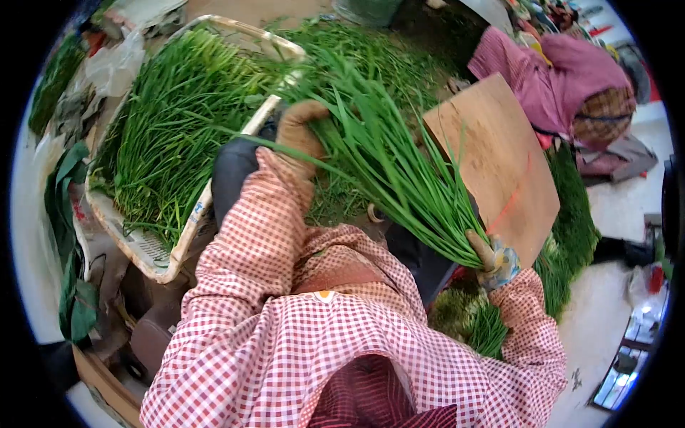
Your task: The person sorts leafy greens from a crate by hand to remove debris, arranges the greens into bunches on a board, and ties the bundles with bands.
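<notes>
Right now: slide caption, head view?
Gloved right hand grips a long green leafy bunch; brown-gloved left hand curls alongside, near a white plastic crate.

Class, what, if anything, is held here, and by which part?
A bundle of green leaves: the right hand grips its gathered end. The left hand is at its looser, spread part; whether it grips cannot be told.

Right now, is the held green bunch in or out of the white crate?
Out: the right hand holds one end, and the bunch stretches beside the white crate. I cannot tell whether leaf tips touch it.
</notes>
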The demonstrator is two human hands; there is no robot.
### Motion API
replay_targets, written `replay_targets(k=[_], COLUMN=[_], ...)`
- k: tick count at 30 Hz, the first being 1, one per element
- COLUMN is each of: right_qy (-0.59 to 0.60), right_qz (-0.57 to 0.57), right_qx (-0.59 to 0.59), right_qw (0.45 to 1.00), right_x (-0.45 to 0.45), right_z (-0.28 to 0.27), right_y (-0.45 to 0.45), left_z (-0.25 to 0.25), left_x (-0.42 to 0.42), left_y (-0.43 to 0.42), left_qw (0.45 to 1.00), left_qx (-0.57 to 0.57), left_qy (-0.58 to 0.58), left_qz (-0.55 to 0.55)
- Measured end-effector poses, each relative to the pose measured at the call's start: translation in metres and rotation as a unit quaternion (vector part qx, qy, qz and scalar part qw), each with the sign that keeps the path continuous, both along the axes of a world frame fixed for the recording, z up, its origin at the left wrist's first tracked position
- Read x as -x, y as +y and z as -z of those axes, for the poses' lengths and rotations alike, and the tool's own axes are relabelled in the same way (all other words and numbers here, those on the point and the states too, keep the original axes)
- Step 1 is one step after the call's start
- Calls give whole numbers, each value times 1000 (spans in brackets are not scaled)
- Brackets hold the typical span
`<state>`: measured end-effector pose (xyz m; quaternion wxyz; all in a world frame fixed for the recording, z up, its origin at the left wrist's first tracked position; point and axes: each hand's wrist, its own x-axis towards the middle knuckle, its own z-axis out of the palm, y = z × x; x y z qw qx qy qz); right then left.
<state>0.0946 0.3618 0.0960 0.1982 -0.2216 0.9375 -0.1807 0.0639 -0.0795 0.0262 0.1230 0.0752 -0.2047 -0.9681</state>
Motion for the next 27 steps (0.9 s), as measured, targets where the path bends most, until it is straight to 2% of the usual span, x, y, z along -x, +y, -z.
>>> replay_targets(k=[2, 3, 5, 7, 8, 10, 11, 12, 13, 14, 15, 16, 17, 18, 19, 21, 22, 23, 24, 26, 27], right_qy=[120, 182, 137, 125, 124, 53, 29, -7, -41, -42, -51, -125, -177, -177, -162, -143, -137, -137, -153, -164, -172], right_qz=[-149, -201, -142, -215, -206, -140, -116, -129, -141, -137, -89, 40, 172, 174, 177, 160, 160, 121, 146, 166, 183], right_qx=[-79, -128, -100, -167, -165, -163, -161, -230, -299, -298, -282, -295, -308, -304, -311, -313, -315, -306, -312, -324, -312], right_qw=[978, 954, 975, 954, 957, 975, 980, 964, 943, 944, 954, 946, 919, 920, 920, 925, 926, 934, 926, 917, 916], right_x=[-10, -12, -14, -8, -9, -13, -16, -20, -23, -28, -36, -32, -29, -22, -20, -18, -16, -15, -11, -5, -2], right_z=[-30, -42, -29, -42, -38, -34, -38, -50, -58, -51, -39, -46, -53, -54, -53, -60, -62, -64, -71, -81, -84], right_y=[-23, -32, -26, -29, -25, -17, -18, -15, -14, -10, -4, -24, -44, -49, -52, -56, -55, -53, -63, -73, -73], left_z=[-7, -19, -18, -3, 9, 22, -34, -17, -25, -35, -34, -32, -31, -45, -61, -70, -68, -57, -41, -6, 7], left_x=[0, 1, 7, 14, 17, 21, 8, 13, 13, 13, 19, 24, 28, 27, 23, 14, 8, 0, -10, -31, -36], left_y=[-4, 0, 0, -10, -18, -27, -15, -50, -70, -84, -95, -99, -91, -57, -21, 48, 79, 109, 132, 153, 148], left_qw=[995, 990, 985, 984, 983, 979, 965, 953, 909, 847, 779, 693, 706, 692, 688, 578, 577, 573, 568, 492, 485], left_qx=[-5, 11, 25, 46, 51, 128, 148, 199, 314, 421, 550, 666, 691, 719, 721, 772, 735, 711, 684, 724, 737], left_qy=[-74, -135, -162, -148, -149, -136, -201, -189, -257, -320, -302, -276, -155, -62, -20, 243, 319, 365, 410, 395, 384], left_qz=[61, 33, 52, 90, 98, 77, 85, 129, 93, 54, 26, -1, 5, 21, 80, 105, 162, 182, 202, 278, 272])
